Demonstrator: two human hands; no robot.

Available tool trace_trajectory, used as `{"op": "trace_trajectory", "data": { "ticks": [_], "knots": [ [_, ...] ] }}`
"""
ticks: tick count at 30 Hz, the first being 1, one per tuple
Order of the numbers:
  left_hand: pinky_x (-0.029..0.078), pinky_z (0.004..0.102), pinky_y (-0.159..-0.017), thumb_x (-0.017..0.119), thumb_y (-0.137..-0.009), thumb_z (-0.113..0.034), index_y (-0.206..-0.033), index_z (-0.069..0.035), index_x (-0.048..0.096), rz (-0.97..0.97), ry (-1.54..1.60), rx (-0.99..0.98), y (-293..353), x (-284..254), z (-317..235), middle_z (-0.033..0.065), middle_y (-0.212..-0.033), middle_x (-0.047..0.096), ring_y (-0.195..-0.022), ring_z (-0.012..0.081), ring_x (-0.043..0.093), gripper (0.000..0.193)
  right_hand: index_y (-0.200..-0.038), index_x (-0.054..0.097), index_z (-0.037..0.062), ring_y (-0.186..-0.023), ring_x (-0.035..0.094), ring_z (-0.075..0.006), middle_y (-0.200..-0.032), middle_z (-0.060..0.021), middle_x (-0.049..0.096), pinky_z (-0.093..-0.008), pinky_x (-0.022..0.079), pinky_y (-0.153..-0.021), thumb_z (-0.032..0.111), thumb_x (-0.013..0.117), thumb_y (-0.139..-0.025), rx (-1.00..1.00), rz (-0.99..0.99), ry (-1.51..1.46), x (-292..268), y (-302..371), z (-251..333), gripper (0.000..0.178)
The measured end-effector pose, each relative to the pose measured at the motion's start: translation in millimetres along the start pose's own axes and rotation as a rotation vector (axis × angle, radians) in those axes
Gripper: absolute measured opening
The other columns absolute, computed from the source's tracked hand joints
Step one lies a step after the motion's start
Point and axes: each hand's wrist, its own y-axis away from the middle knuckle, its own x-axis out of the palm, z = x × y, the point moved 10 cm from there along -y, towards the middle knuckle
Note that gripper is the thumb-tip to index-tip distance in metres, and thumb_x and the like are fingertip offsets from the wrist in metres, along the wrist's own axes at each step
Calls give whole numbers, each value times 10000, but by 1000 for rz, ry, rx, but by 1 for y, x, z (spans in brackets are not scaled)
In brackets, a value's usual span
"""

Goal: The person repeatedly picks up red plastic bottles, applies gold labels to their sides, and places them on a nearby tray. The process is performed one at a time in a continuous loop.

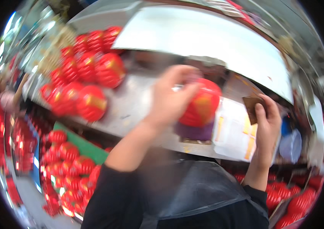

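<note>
Apron (198, 187) up close at bottom, our hands are apart, left hand (171, 93) blurry at the red ball (202, 107) mid-frame, can't tell if gripping, right hand (269, 122) pinching a brown card (252, 108) centre-right.

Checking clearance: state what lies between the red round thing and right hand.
Head view: a white sheet with yellow strips, plus a brown piece in the right hand.

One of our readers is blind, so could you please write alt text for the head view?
A person's left hand, blurred, is at a shiny red rounded piece over a workbench; the right hand holds a small brown piece. More red rounded pieces are clustered to the left.
</note>
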Motion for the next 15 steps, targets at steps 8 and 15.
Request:
{"op": "trace_trajectory", "data": {
  "ticks": [8,15],
  "knots": [
    [533,339,-1048,694,-1017,-36,-1297,56,631,-383,-140,-12,-17,-121,46,142,-1244,709,-1153,219,675,301,-872,732,-39,-1036,670,-183,-1032,-111,749,-309,485,-968,137,600,-968,266,-123,90,-144,73,-17,239],
    [529,332,-1036,702,-1033,-167,-1264,61,648,-445,-390,-61,-29,-179,91,135,-1257,715,-1163,225,675,330,-1069,769,71,-1046,712,-352,-1125,-138,728,-450,559,-918,333,655,-1012,224,-856,1551,-345,184,133,291]
  ]
}}
